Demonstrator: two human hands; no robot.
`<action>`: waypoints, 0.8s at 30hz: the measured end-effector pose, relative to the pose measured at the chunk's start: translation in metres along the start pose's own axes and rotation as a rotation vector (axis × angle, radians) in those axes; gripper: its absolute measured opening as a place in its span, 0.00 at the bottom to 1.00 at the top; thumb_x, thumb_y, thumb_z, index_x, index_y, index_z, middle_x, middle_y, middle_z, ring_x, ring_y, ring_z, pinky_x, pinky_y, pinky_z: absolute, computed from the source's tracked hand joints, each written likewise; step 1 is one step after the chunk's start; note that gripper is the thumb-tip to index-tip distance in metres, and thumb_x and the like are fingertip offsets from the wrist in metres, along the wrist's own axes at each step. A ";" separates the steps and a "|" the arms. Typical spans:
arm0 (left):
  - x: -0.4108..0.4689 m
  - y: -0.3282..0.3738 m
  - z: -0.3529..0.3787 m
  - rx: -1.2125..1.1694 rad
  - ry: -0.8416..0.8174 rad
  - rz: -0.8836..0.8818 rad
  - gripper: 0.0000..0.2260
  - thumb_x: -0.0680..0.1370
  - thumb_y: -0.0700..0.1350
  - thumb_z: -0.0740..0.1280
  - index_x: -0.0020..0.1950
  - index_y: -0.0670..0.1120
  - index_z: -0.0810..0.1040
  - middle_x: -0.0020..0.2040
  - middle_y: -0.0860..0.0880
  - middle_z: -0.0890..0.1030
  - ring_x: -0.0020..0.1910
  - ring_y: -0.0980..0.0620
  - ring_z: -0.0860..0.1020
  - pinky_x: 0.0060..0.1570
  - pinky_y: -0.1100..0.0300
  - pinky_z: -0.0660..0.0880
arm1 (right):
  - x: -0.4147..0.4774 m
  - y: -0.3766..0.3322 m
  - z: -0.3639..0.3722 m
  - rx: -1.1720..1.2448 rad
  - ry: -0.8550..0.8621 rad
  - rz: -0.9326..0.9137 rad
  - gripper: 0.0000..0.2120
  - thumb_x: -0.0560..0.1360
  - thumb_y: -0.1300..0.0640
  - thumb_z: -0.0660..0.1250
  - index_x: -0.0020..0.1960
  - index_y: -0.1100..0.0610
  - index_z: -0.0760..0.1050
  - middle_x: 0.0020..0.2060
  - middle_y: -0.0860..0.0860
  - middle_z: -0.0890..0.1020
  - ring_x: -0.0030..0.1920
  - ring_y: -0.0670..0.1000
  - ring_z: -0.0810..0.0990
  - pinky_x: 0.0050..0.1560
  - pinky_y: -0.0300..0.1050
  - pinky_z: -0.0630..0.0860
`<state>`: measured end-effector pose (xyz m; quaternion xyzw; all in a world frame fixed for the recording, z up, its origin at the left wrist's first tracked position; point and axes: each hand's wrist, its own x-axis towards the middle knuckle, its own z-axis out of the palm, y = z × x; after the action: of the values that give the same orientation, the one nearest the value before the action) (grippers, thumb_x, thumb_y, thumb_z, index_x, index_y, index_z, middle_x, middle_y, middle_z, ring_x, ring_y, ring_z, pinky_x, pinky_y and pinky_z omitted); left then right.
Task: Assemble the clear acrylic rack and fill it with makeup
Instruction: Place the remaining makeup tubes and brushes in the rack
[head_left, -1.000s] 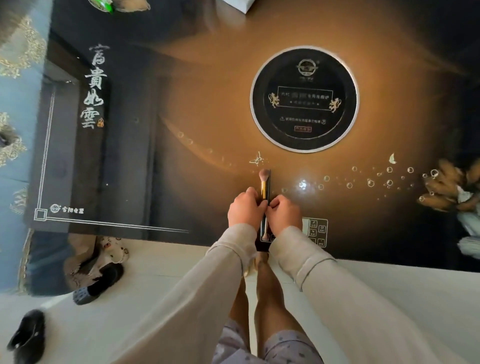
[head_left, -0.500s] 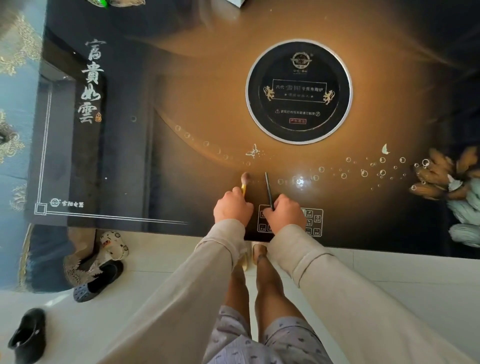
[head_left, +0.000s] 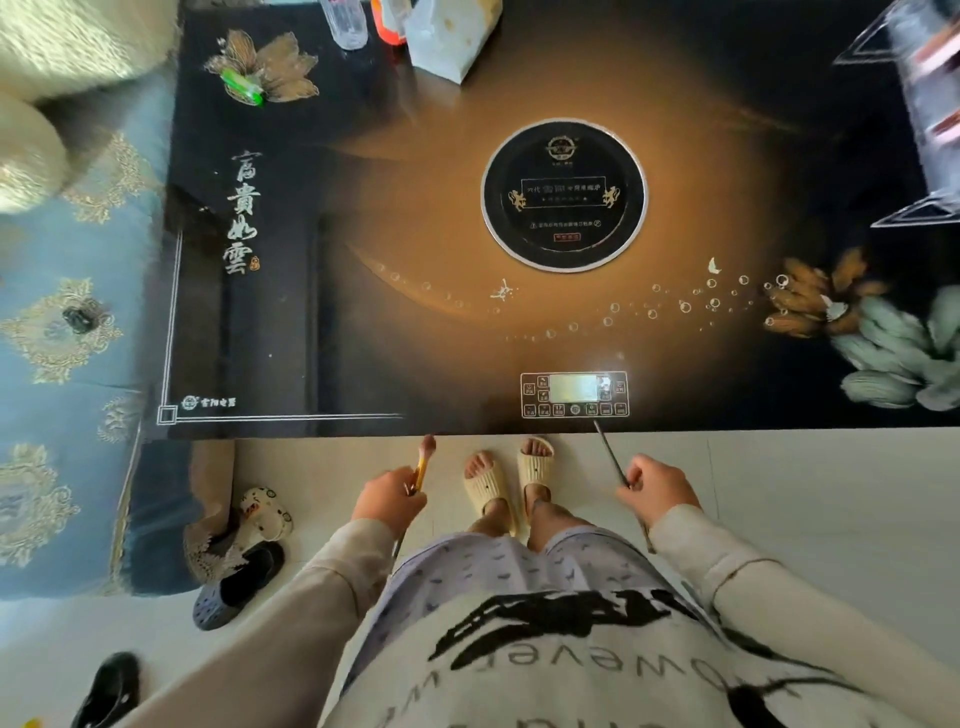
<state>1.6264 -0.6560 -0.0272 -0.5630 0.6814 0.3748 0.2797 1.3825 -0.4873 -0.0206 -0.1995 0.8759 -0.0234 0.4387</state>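
Gold-handled brush (head_left: 422, 464) held in left hand (head_left: 387, 500) grip, thin dark stick (head_left: 611, 453) in right hand (head_left: 657, 488).

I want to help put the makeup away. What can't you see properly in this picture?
Head view:
- Clear rack: blurred and cut off by the right edge, so its contents are unreadable.
- Thin dark stick in the right hand: too thin to tell pencil from brush.
- Brush in the left hand: middle of the handle hidden by the fingers.
- Clear bottle at the far side: top cut off by the top edge.
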 end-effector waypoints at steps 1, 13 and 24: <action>-0.005 -0.008 0.001 0.029 -0.008 -0.007 0.09 0.76 0.41 0.62 0.53 0.40 0.77 0.41 0.45 0.75 0.41 0.47 0.73 0.45 0.59 0.70 | -0.004 0.008 0.001 0.016 0.010 0.009 0.12 0.70 0.59 0.68 0.34 0.56 0.66 0.32 0.54 0.74 0.35 0.54 0.71 0.37 0.42 0.67; 0.006 0.024 -0.004 0.335 -0.115 0.160 0.09 0.76 0.43 0.62 0.53 0.44 0.78 0.44 0.45 0.78 0.43 0.46 0.76 0.43 0.61 0.69 | -0.049 0.082 0.038 0.499 0.153 0.258 0.07 0.70 0.67 0.68 0.37 0.59 0.71 0.37 0.56 0.75 0.38 0.54 0.73 0.42 0.39 0.66; -0.004 0.187 0.022 0.628 -0.151 0.585 0.12 0.77 0.41 0.61 0.59 0.42 0.76 0.56 0.41 0.80 0.54 0.42 0.79 0.56 0.54 0.74 | -0.118 0.168 0.089 0.777 0.177 0.628 0.15 0.70 0.66 0.67 0.31 0.54 0.65 0.38 0.55 0.76 0.42 0.52 0.73 0.41 0.38 0.64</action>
<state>1.4437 -0.6199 0.0008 -0.2047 0.8708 0.2528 0.3685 1.4593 -0.2772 -0.0217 0.2540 0.8541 -0.2312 0.3906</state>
